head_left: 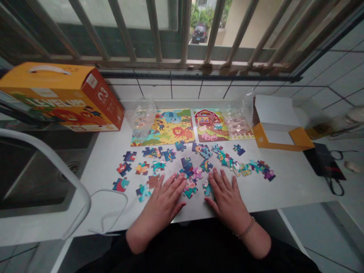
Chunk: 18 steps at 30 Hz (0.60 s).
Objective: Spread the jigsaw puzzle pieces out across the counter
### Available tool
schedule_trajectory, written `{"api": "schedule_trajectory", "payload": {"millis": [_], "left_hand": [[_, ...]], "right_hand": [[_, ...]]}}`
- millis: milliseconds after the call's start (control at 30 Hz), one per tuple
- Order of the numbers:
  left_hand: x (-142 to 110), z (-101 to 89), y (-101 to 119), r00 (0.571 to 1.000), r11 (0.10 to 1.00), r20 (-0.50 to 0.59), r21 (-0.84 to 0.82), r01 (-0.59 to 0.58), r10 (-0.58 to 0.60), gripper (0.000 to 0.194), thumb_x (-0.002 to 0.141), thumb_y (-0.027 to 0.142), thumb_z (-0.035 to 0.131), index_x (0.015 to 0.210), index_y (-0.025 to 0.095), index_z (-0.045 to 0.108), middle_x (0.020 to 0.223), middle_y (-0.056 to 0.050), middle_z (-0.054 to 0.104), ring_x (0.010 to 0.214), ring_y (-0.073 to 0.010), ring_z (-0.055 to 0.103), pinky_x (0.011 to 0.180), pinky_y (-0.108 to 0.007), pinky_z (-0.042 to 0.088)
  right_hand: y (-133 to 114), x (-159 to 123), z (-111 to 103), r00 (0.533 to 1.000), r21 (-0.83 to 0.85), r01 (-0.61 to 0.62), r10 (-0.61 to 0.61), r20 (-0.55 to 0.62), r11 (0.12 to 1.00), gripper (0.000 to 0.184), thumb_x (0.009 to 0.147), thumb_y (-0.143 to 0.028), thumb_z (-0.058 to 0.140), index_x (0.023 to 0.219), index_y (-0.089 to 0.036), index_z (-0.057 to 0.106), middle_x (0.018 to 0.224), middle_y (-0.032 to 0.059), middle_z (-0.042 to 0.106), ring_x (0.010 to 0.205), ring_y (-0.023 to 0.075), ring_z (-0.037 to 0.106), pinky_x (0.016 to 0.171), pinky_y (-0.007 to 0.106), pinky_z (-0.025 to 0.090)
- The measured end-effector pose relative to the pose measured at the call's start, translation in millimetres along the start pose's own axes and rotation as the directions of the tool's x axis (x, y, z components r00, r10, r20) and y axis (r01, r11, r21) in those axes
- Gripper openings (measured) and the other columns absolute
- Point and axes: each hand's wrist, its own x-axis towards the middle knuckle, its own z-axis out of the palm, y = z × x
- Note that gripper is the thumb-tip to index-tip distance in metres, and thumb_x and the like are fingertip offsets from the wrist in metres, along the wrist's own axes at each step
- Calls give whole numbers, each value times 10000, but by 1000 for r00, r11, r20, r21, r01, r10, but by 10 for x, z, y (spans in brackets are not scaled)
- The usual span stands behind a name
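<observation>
Loose puzzle pieces (pixel 187 167) lie scattered mid-counter (pixel 284 185), with bare surface toward the near edge and right. My left hand (pixel 163 201) and right hand (pixel 227 199) rest flat, fingers spread, gripping nothing, touching the nearest pieces. Behind, an open white-and-orange box (pixel 277 125) holds nothing I can see; an orange puzzle box (pixel 62 96) lies left.

1. My left hand (pixel 162 203) lay flat, palm down, fingers spread and pointing forward.
2. My right hand (pixel 227 199) lay flat likewise, just beside it, a band at the wrist.
3. Both forearms angled inward.
</observation>
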Motion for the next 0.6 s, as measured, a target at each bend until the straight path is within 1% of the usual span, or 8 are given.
{"api": "schedule_trajectory", "payload": {"millis": [33,100,200,267,333,467,533,600], "left_hand": [[57,25,37,999,999,29,-14,-33,33,637,1118,392,568,1719,246,417,1749,-105,489,1657,-293,387,1411,-574,166],[154,76,105,996,998,73,-40,-51,54,693,1096,485,601,1727,269,414,1767,-97,462,1662,-308,378,1407,-573,175],[218,125,157,995,999,104,-41,0,4,739,1056,589,633,1717,316,444,1799,-96,405,1656,-349,382,1386,-612,207],[198,134,151,994,999,99,-18,48,-46,727,1042,583,654,1704,349,464,1821,-95,358,1655,-375,379,1369,-642,222],[141,130,122,992,996,79,5,94,-94,727,1028,557,684,1697,365,473,1834,-104,326,1655,-404,371,1353,-668,227],[8,107,58,982,982,48,41,183,-185,768,991,532,743,1695,385,472,1831,-140,320,1657,-466,343,1310,-731,260],[-31,96,43,974,974,48,53,219,-221,768,980,518,761,1686,398,482,1829,-151,317,1664,-480,320,1292,-750,284],[-48,88,39,969,969,45,58,241,-244,759,974,504,771,1675,405,496,1829,-155,313,1672,-488,298,1280,-766,299]], "right_hand": [[18,11,3,1000,-8,-16,16,-5,1000,873,1125,-475,488,1812,-183,36,1845,190,219,1713,428,199,1318,771,184],[58,37,10,999,-28,-46,46,-11,999,893,1127,-494,480,1811,-186,-4,1850,203,189,1713,440,187,1311,794,169],[139,77,31,995,-57,-102,101,-19,993,909,1136,-514,446,1801,-188,-81,1855,207,166,1709,450,191,1293,814,184],[198,100,49,988,-71,-152,150,-30,986,909,1144,-525,406,1789,-182,-134,1857,212,144,1703,457,205,1276,834,194],[244,120,63,980,-82,-198,196,-31,977,899,1150,-538,374,1783,-181,-155,1861,206,121,1700,460,211,1265,849,194],[272,130,64,967,-112,-254,253,-23,961,886,1150,-557,369,1794,-189,-116,1866,192,114,1703,455,200,1264,846,202],[267,114,47,968,-116,-250,249,-26,961,887,1146,-565,382,1801,-185,-80,1868,195,102,1710,451,179,1276,831,200],[263,88,24,981,-105,-193,191,-23,976,896,1139,-577,409,1807,-177,-35,1867,202,102,1717,446,153,1290,819,180]]}}
